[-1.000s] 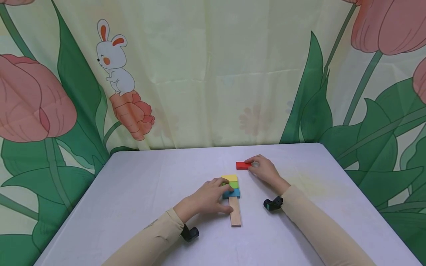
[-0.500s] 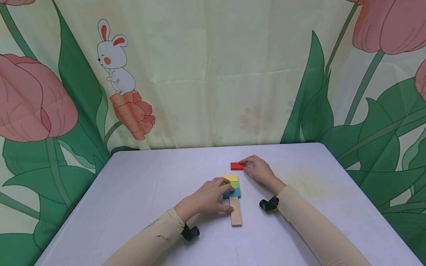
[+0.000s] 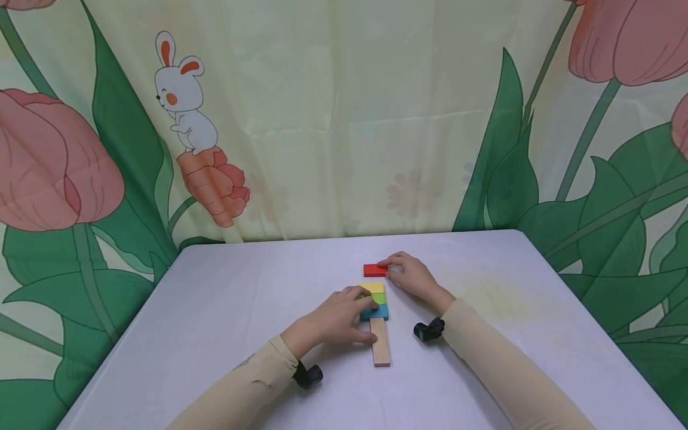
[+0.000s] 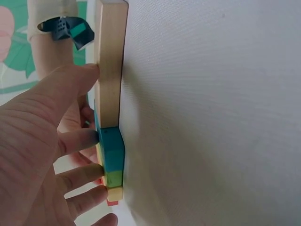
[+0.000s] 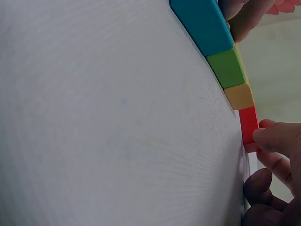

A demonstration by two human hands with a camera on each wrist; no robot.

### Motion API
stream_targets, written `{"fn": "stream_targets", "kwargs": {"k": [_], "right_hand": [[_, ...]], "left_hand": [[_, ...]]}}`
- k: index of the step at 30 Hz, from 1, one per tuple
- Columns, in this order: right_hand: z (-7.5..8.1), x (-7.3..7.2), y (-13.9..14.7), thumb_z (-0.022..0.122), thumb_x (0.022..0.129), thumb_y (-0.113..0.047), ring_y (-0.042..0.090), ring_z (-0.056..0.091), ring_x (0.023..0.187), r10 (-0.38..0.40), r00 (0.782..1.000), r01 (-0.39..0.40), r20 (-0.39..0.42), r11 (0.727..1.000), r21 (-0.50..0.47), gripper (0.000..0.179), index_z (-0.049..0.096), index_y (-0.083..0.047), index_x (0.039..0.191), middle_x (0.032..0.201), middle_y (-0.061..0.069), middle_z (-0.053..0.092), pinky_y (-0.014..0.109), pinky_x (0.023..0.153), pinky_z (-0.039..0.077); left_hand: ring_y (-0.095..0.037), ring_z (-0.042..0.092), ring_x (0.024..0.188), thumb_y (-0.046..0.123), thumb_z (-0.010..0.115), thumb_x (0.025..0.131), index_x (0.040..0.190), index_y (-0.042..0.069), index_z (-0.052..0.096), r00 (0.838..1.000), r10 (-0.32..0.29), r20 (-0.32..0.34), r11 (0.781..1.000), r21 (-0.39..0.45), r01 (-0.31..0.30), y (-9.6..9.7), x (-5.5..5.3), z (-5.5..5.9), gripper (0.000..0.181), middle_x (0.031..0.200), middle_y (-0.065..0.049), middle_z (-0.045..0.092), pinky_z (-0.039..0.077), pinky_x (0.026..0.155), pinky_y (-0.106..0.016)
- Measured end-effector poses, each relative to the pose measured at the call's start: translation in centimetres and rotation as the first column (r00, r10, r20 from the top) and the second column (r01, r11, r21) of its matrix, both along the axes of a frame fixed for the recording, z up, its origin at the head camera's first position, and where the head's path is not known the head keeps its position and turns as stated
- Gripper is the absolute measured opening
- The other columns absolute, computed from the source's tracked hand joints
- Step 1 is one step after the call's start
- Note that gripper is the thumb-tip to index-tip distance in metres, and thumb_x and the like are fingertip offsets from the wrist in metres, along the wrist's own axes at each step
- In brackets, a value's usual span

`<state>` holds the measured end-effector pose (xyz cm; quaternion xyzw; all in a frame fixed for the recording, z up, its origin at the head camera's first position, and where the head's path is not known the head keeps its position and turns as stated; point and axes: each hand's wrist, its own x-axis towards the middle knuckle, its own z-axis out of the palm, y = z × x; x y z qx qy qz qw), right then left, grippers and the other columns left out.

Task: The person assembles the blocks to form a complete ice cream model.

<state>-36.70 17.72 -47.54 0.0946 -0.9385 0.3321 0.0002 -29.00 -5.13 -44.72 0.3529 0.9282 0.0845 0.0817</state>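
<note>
A column of flat wooden blocks lies on the table: a plain wood block (image 3: 380, 351) nearest me, then a blue block (image 3: 381, 312), a green block (image 3: 379, 297) and a yellow block (image 3: 374, 287). My left hand (image 3: 335, 318) spreads over its left side. In the left wrist view the thumb rests on the plain block, and fairly straight fingertips touch the coloured ones. Just beyond the yellow block, a red block (image 3: 372, 270) lies crosswise, with a small gap between them in the head view. My right hand (image 3: 412, 277) pinches its right end between thumb and fingers.
A white cloth covers the table (image 3: 215, 310). Behind its far edge hangs a curtain (image 3: 344, 131) printed with tulips and a rabbit. Each wrist wears a small black camera, such as the right one (image 3: 429, 329).
The right hand has slid the red block leftward until it lies behind the yellow block. My left hand and the column have stayed in place.
</note>
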Motion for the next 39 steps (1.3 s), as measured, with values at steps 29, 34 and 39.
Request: {"fn": "stream_targets", "kwargs": {"k": [29,34,39], "right_hand": [[-1.0,-1.5,1.3,0.055,0.104,-0.023,0.021,0.056,0.084,0.075,0.967,0.015,0.243,0.937,-0.348,0.054,0.042,-0.020,0.156,0.145,0.012,0.057,0.026,0.072,0.049],[-0.9,-1.4,1.2,0.056,0.103,-0.023,0.022,0.057,0.091,0.069,0.958,0.043,0.277,0.924,-0.380,0.054,0.042,-0.021,0.156,0.145,0.011,0.058,0.027,0.076,0.048],[-0.9,-1.3,1.3,0.057,0.103,-0.023,0.022,0.058,0.090,0.067,0.955,0.052,0.288,0.921,-0.386,0.055,0.042,-0.022,0.156,0.146,0.010,0.057,0.028,0.079,0.048]], "left_hand": [[-0.028,0.048,0.140,0.043,0.065,0.099,0.142,0.020,0.058,0.938,0.116,0.326,0.904,0.357,-0.236,-1.7,-3.5,-0.3,0.049,0.149,-0.004,0.054,0.044,0.113,-0.053],[-0.030,0.052,0.137,0.041,0.060,0.103,0.151,0.018,0.047,0.858,0.156,0.489,0.788,0.462,-0.407,-2.6,-5.5,-1.1,0.055,0.153,-0.006,0.051,0.049,0.106,-0.053],[-0.030,0.052,0.135,0.040,0.058,0.104,0.162,0.019,0.027,0.810,0.121,0.573,0.749,0.483,-0.453,-2.8,-7.2,-1.7,0.069,0.162,-0.005,0.041,0.054,0.098,-0.046]]}}
